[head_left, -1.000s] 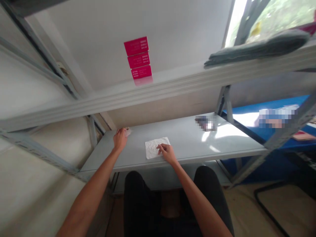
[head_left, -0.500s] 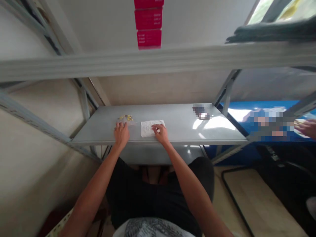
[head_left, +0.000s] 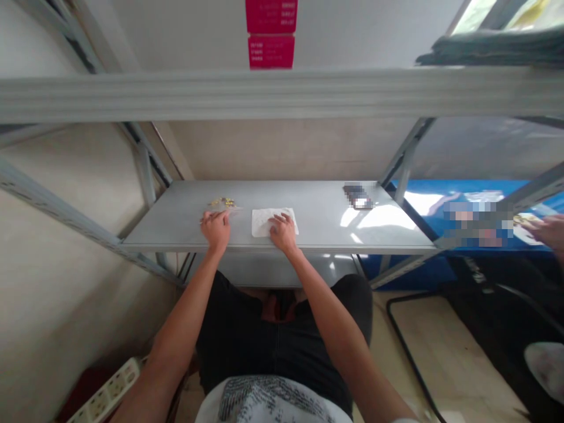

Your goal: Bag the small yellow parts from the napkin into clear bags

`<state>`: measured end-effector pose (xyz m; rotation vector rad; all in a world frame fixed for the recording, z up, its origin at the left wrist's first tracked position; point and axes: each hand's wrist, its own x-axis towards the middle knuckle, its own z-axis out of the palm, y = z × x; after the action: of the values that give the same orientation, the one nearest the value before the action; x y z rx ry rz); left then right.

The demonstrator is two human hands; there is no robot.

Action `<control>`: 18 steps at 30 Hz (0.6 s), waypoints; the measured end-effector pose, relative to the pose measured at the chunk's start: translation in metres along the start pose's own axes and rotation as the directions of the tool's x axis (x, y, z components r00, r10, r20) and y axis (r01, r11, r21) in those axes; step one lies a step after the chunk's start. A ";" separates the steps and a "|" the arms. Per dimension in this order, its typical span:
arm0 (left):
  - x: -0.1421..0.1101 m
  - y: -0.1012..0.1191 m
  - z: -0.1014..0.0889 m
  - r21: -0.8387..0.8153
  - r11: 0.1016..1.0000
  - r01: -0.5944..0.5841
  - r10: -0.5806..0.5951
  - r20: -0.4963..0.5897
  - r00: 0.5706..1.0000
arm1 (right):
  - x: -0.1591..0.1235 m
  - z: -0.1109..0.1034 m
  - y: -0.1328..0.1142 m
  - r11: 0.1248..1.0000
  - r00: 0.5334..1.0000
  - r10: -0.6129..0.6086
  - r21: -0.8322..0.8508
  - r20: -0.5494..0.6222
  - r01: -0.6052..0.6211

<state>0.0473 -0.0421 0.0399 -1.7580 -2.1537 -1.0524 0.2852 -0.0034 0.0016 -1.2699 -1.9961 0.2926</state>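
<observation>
Two bare hands [head_left: 215,230] on a grey metal shelf [head_left: 308,194] in this shot, both right at its front edge. The left hand [head_left: 215,230] sits by a see-through plastic wrapper [head_left: 229,207] with little yellow bits [head_left: 222,202] on or in it, too small to make out properly. Its fingers touch or almost touch the wrapper's lower edge, and honestly I can't tell if they're pinching it or just lying there. The right hand [head_left: 282,232] is open and relaxed, not clenched on anything, with its fingers resting on a folded white paper towel [head_left: 264,223], which lies flat on the shelf just right of the wrapper.

Farther right on the same shelf, well apart from both hands, there's a small dark object [head_left: 358,196], pixelated so I can't say what it is. Up on the shelf above are stacked red boxes [head_left: 271,23] and a folded grey-green cloth [head_left: 489,48]. Off to the right, another person's hand [head_left: 546,230] reaches in over a blue table [head_left: 440,202]. Down by the person's dark trousers [head_left: 282,341], a white power strip [head_left: 108,390] sits on the floor.
</observation>
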 end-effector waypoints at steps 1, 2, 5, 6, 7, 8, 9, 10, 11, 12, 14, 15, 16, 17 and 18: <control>0.001 0.001 0.003 -0.055 0.998 0.018 -0.019 -0.017 1.000 | 0.001 -0.001 -0.003 0.999 1.000 -0.022 0.023 -0.013 0.022; 0.002 0.002 0.006 -0.121 0.992 0.028 -0.032 -0.028 0.999 | 0.004 -0.001 -0.007 0.997 0.999 -0.047 0.055 -0.018 0.048; 0.004 0.006 0.017 -0.345 0.937 0.047 -0.073 -0.062 0.995 | 0.014 0.007 -0.025 0.966 0.995 -0.105 0.237 0.005 0.100; 0.004 0.007 0.020 -0.407 0.912 0.048 -0.087 -0.078 0.993 | 0.019 0.013 -0.032 0.941 0.994 -0.104 0.326 0.017 0.093; 0.003 0.008 0.023 -0.455 0.890 0.043 -0.094 -0.090 0.991 | 0.022 0.020 -0.039 0.904 0.995 -0.092 0.421 0.031 0.070; 0.003 0.008 0.025 -0.490 0.871 0.029 -0.086 -0.094 0.992 | 0.025 0.026 -0.045 0.858 0.997 -0.066 0.513 0.048 0.032; 0.002 0.008 0.026 -0.520 0.854 0.008 -0.062 -0.086 0.994 | 0.027 0.033 -0.049 0.804 0.997 -0.039 0.594 0.074 -0.013; 0.001 0.007 0.027 -0.549 0.836 -0.016 -0.023 -0.064 0.998 | 0.028 0.039 -0.052 0.748 0.994 -0.011 0.661 0.105 -0.062; 0.000 0.007 0.027 -0.580 0.814 -0.042 0.029 -0.031 0.999 | 0.028 0.043 -0.054 0.694 0.991 0.017 0.712 0.135 -0.109; -0.001 0.007 0.028 -0.613 0.788 -0.066 0.088 0.006 0.996 | 0.028 0.046 -0.053 0.648 0.987 0.044 0.747 0.157 -0.148; -0.003 0.007 0.027 -0.662 0.742 -0.111 0.210 0.073 0.975 | 0.026 0.048 -0.050 0.596 0.981 0.108 0.780 0.158 -0.191; -0.004 0.007 0.027 -0.676 0.727 -0.125 0.261 0.103 0.960 | 0.026 0.048 -0.048 0.586 0.979 0.149 0.785 0.138 -0.200; -0.005 0.007 0.027 -0.684 0.718 -0.128 0.295 0.133 0.946 | 0.025 0.048 -0.046 0.578 0.975 0.190 0.789 0.116 -0.207; -0.005 0.007 0.028 -0.691 0.714 -0.115 0.303 0.157 0.940 | 0.024 0.047 -0.045 0.567 0.970 0.223 0.796 0.099 -0.212; -0.004 0.006 0.028 -0.698 0.711 -0.086 0.282 0.171 0.944 | 0.024 0.047 -0.044 0.545 0.965 0.245 0.810 0.092 -0.216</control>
<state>0.0619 -0.0283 0.0191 -2.4958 -1.7486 -1.8102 0.2170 0.0047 0.0041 -0.8732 -1.3274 1.1786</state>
